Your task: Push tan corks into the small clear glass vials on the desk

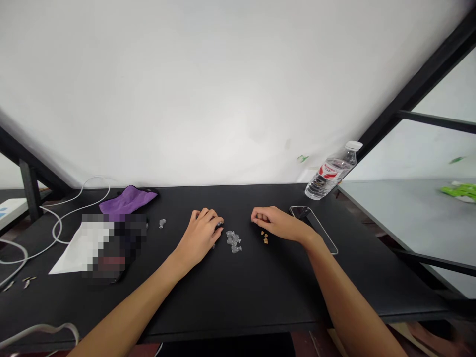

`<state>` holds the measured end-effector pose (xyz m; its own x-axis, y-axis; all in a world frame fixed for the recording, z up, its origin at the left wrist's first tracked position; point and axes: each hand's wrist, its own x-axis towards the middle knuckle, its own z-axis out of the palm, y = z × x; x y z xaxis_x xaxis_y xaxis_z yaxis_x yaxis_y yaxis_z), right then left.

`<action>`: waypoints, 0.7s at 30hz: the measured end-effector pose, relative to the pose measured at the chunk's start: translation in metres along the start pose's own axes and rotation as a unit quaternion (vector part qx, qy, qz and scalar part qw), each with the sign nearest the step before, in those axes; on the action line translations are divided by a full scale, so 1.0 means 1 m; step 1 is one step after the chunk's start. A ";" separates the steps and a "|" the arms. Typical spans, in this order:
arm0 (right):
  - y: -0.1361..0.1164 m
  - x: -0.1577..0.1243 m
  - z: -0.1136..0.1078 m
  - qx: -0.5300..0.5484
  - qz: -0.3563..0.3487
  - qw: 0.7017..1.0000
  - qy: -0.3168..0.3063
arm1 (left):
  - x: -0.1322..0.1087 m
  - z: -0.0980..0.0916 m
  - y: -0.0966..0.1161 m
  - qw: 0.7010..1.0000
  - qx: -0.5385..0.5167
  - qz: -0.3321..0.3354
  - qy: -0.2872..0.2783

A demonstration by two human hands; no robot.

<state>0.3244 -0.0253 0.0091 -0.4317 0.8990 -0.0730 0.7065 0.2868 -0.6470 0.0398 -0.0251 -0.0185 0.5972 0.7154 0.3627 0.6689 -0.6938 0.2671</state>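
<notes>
My left hand [203,229] is palm down over the black table [260,292], fingers bent. The thumb and index finger stand apart at the tips, with a clear piece [218,225] showing in the gap – I cannot tell whether they grip it or only reach over it. A second bit of clear plastic shows at the near edge of this hand, mostly covered.

My right hand [273,220] is held with its fingers curled and the tips turned down toward the table. The fingertips are hidden, so I cannot tell whether they are together or on anything.

A small pile of clear pieces [234,241] is between the hands, just right of my left thumb. A few brown pieces [265,237] are on the near side of my right hand, close under it. One lone clear piece [162,223] is to the left of my left hand, apart from the pile.

Beside my right wrist, partly behind it, lies a phone [312,221]. Beyond that wrist, to the right – a water bottle [330,171], capped and upright. Well left of my left hand are a purple cloth [130,201] and, nearer me, a white sheet [74,250], partly blurred.
</notes>
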 end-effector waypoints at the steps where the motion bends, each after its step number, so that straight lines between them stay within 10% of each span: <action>1: -0.001 0.000 0.000 0.000 0.000 1.000 0.001 | 0.000 0.000 0.000 1.000 0.004 -0.004 -0.001; 21: -0.053 0.007 0.042 0.089 -0.084 0.990 0.068 | -0.004 -0.005 0.021 0.986 -0.146 -0.002 0.075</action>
<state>0.2605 -0.0482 0.0112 -0.4464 0.8834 0.1423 0.5152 0.3838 -0.7663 0.0490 -0.0425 -0.0097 0.5075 0.7132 0.4836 0.5016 -0.7008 0.5072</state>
